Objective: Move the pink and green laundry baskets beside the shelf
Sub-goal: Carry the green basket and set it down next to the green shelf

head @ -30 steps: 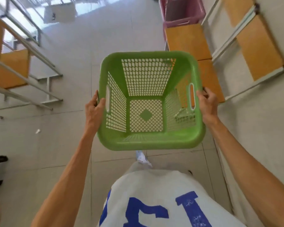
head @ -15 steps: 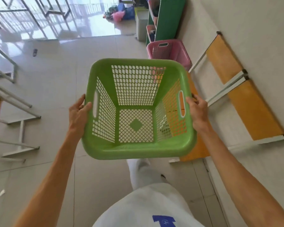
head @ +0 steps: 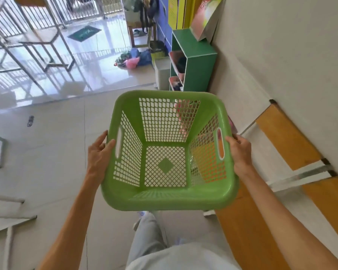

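Note:
I carry an empty green laundry basket in front of me, above the tiled floor. My left hand grips its left rim by the handle slot, and my right hand grips the right rim. The pink laundry basket shows only as pink patches through the green mesh, on the floor ahead by the wall. The green shelf stands farther ahead against the right wall, with pink bins inside it.
An orange bench with a metal frame lies along the right wall, close to the basket. A grey bin stands left of the shelf. A pile of clothes lies beyond. Metal-framed desks line the left side.
I have walked forward with the green basket; the shelf is nearer and the view has tilted up. The pink basket has slipped behind the green one.

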`<state>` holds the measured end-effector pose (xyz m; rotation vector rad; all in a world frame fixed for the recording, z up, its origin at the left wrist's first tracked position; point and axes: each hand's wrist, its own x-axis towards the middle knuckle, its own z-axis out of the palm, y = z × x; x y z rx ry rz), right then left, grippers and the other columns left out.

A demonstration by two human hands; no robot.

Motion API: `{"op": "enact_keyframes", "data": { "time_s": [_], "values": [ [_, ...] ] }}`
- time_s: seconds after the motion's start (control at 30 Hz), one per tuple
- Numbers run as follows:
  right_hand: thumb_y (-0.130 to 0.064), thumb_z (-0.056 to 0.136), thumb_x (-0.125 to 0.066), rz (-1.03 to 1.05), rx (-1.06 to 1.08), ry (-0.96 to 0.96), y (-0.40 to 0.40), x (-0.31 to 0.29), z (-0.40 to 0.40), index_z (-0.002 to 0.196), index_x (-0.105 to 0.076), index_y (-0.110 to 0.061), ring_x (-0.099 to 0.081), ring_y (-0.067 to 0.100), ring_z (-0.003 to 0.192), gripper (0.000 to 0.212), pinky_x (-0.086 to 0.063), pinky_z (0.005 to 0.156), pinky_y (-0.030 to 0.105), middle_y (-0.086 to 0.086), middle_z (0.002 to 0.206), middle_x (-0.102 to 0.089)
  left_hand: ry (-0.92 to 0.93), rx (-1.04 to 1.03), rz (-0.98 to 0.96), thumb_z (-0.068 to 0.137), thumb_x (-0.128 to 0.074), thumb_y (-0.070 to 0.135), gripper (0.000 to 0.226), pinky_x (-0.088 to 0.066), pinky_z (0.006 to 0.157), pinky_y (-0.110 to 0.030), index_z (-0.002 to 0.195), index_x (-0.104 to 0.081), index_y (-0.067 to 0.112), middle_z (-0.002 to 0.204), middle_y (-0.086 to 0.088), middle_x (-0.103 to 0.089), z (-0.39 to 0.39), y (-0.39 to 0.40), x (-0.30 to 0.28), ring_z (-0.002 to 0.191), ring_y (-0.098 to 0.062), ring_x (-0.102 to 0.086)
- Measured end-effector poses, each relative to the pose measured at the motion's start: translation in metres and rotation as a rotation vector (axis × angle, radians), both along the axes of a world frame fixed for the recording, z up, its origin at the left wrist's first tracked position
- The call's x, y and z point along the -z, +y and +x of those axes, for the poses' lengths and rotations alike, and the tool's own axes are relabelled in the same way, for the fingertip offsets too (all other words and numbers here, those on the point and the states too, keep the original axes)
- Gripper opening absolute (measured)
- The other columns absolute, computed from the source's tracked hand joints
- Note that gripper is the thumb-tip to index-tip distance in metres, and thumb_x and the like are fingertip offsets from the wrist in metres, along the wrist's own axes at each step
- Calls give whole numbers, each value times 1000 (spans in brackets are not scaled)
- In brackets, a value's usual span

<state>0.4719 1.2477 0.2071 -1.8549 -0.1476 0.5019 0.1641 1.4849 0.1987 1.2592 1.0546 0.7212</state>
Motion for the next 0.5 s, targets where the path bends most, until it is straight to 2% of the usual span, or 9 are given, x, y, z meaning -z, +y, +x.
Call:
{"op": "enact_keyframes", "data": {
  "time_s": [0.1,0.2,0.33,0.5],
  "values": [
    [-18,89,-63,45,94,9,58,0,33,106,-73,-11,-62,-1,44,21,-46,40,15,1,72,-68,7,64,10,98,-57,14,50,-63,56,-40,146,-47,20,93,-20,-73,51,78,3,65,-28,-73],
    [-17,91,-62,72,197,19,107,0,59,110,-71,-10,-61,-2,43,23,-45,39,14,2,75,-68,83,169,78,97,-59,18,52,-63,58,-44,147,-45,20,94,-24,-72,105,156,7,67,-31,-73],
    [-21,90,-65,106,406,9,162,-4,87,113,-71,-5,-61,-3,42,29,-45,38,14,1,74,-68,180,294,135,97,-60,20,56,-62,59,-42,149,-39,20,100,-19,-71,180,246,-6,68,-28,-74],
    [-21,92,-64,139,609,-21,203,-5,110,103,-72,-14,-57,-8,43,15,-41,38,10,-6,72,-67,206,505,213,95,-60,11,42,-60,51,-35,136,-55,20,89,-14,-73,288,323,-30,58,-22,-73]
  ]
}}
